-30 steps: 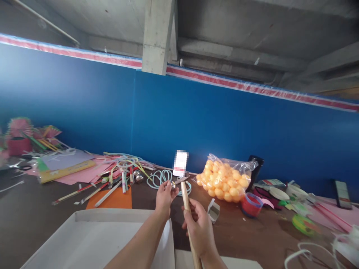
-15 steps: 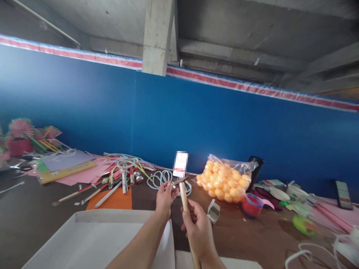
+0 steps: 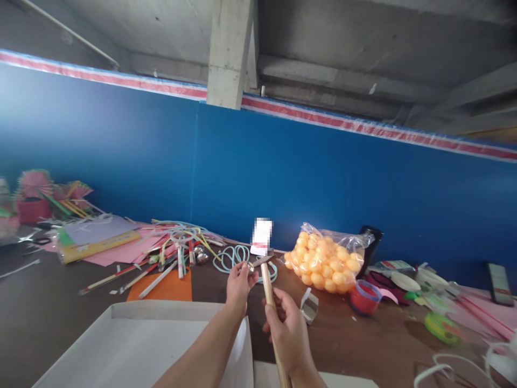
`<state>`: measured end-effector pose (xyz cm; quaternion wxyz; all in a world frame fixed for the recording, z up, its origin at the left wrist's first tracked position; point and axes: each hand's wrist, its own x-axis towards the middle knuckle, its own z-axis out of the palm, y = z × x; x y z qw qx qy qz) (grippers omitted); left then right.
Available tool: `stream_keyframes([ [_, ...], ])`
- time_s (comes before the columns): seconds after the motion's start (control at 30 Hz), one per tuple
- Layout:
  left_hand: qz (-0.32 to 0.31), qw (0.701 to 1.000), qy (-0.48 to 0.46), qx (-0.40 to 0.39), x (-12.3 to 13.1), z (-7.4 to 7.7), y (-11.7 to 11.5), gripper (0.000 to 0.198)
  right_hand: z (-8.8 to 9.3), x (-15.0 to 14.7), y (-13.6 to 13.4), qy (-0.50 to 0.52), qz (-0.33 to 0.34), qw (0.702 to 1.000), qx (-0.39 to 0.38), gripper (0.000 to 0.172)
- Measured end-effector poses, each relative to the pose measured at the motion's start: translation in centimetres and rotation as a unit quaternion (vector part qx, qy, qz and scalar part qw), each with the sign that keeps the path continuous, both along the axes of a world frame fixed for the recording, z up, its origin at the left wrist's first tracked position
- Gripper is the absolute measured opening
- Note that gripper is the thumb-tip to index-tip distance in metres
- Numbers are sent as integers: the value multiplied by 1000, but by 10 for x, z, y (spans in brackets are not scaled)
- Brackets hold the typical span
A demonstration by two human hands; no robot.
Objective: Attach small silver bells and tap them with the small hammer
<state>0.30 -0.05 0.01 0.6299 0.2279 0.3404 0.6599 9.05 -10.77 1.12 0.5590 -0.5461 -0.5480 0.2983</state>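
My right hand [image 3: 287, 330] is wrapped round the wooden handle of a small hammer [image 3: 270, 302], whose metal head points left near my other hand. My left hand [image 3: 239, 281] is held up just left of the hammer head, fingers pinched on a small shiny metal piece [image 3: 249, 266]. Both hands hover above the brown table [image 3: 355, 345], over the right end of a white tray [image 3: 133, 345].
A clear bag of orange balls [image 3: 327, 264] lies right of the hands, with a red cup [image 3: 362, 297] beside it. Light blue loops [image 3: 232, 256], paper sticks [image 3: 161, 269], pink and orange sheets and a small grey box [image 3: 309, 306] are scattered around. A blue wall [image 3: 283, 178] stands behind.
The view has shifted slightly. Both hands hold their grips, staying almost in the same place.
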Motion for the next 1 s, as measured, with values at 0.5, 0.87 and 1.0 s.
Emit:
stream_keyframes([
  [0.5,-5,1000,-7,-7,0,2,-1,15,1,-2,-1,1,-1,1000,5,34],
  [0.87,0,1000,-2,-1,1,0,1,11,-4,2,3,-11,-11,1000,-2,32],
  [1.0,7,1000,10,-4,1,-4,2,14,-10,6,7,-43,-43,998,-9,30],
])
